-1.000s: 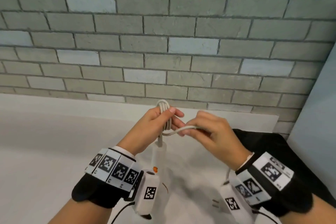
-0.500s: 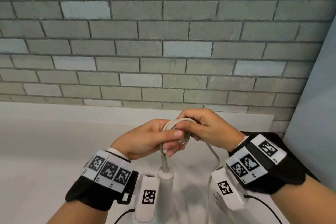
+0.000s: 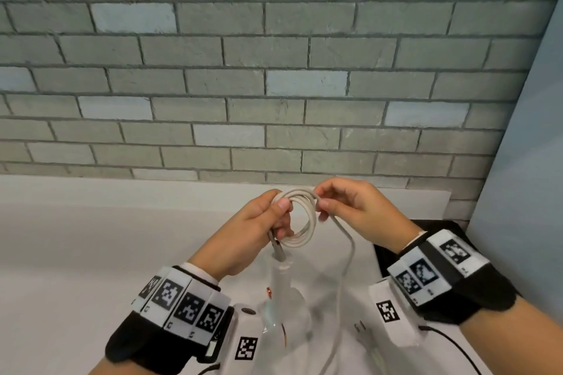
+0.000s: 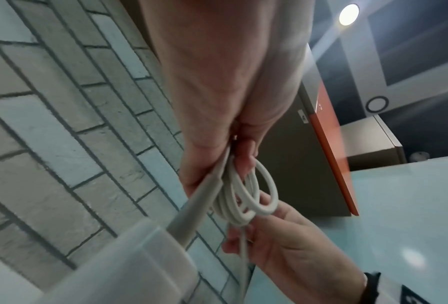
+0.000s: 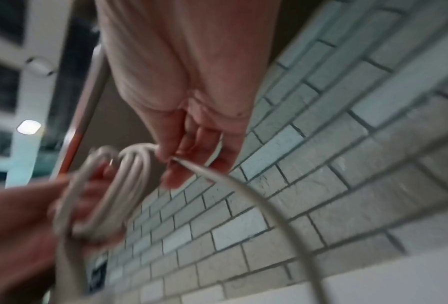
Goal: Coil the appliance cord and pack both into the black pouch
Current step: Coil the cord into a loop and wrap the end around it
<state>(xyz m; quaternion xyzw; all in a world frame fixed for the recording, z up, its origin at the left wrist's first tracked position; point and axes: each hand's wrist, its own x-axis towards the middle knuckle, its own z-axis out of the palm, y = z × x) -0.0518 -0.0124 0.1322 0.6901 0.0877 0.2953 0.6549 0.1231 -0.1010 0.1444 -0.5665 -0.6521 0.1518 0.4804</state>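
Note:
A white cord (image 3: 304, 222) is wound into several round loops held above the counter. My left hand (image 3: 262, 222) grips the left side of the coil (image 4: 243, 197), thumb on top, with the grey strain relief (image 3: 277, 248) leaving below it. The white appliance (image 3: 281, 292) hangs from that strain relief, blurred. My right hand (image 3: 344, 207) pinches the cord (image 5: 139, 156) at the coil's upper right. From there the free tail (image 3: 347, 256) drops to the plug (image 3: 361, 329) near the counter. The black pouch (image 3: 387, 256) lies at the right, mostly behind my right wrist.
The white counter (image 3: 91, 237) runs left and toward me, ending at a grey brick wall (image 3: 274, 85) at the back. A pale blue panel (image 3: 533, 161) stands at the right edge beside the pouch.
The right hand has laid another loop onto the coil and risen to its upper right. The coil now faces me as an open ring, and the loose tail is shorter.

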